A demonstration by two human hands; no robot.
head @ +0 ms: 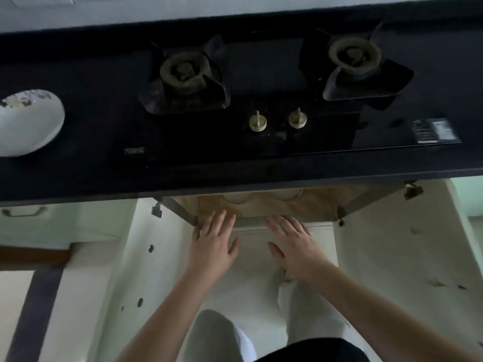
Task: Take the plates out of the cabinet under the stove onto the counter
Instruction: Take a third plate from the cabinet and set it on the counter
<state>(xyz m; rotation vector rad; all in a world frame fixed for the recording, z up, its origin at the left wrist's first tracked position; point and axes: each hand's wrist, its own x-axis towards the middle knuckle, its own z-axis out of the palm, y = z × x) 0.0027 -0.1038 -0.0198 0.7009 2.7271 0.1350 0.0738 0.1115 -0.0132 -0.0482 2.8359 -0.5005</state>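
pale plates (pixel 236 197) lie just beyond both hands' straight, empty fingers (pixel 218 220) (cabinet (pixel 313 205) open).

Almost nothing here reads clearly. A faint pale brand mark (pixel 134 151) sits on the front left of the black glass gas stove top (pixel 261 142), its letters too blurred to make out. A dark rectangular sticker label (pixel 435 130) at the stove's right front corner carries tiny print, also illegible.
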